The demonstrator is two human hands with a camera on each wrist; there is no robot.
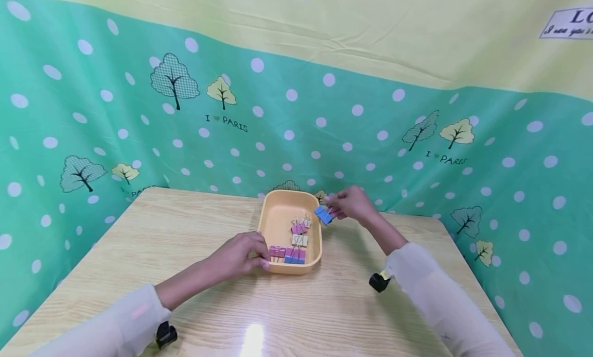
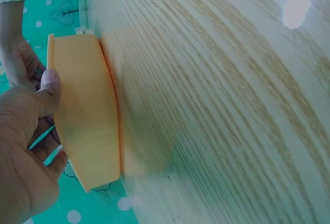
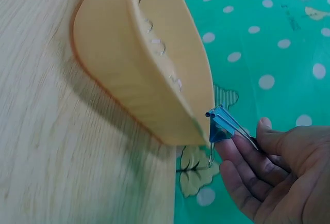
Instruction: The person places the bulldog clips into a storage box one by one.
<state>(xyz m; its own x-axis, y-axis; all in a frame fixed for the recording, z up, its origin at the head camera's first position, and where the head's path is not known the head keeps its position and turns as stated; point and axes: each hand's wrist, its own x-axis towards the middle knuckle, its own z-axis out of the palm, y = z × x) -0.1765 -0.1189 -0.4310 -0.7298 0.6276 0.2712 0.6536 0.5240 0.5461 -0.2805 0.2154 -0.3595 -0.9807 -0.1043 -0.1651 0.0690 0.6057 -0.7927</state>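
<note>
An orange tray (image 1: 271,215) sits on the wooden table and holds several pink, cream and blue binder clips (image 1: 295,241). My left hand (image 1: 243,254) grips the tray's near left rim (image 2: 87,115), thumb on the edge. My right hand (image 1: 353,203) hovers at the tray's far right corner and pinches a blue binder clip (image 1: 323,214) by its wire handles. In the right wrist view this blue clip (image 3: 223,127) hangs just past the tray's outer wall (image 3: 139,74).
The wooden table (image 1: 185,233) runs to a teal polka-dot cloth backdrop (image 1: 370,135) that wraps around its back and sides. Small black camera mounts (image 1: 379,281) sit at both wrists.
</note>
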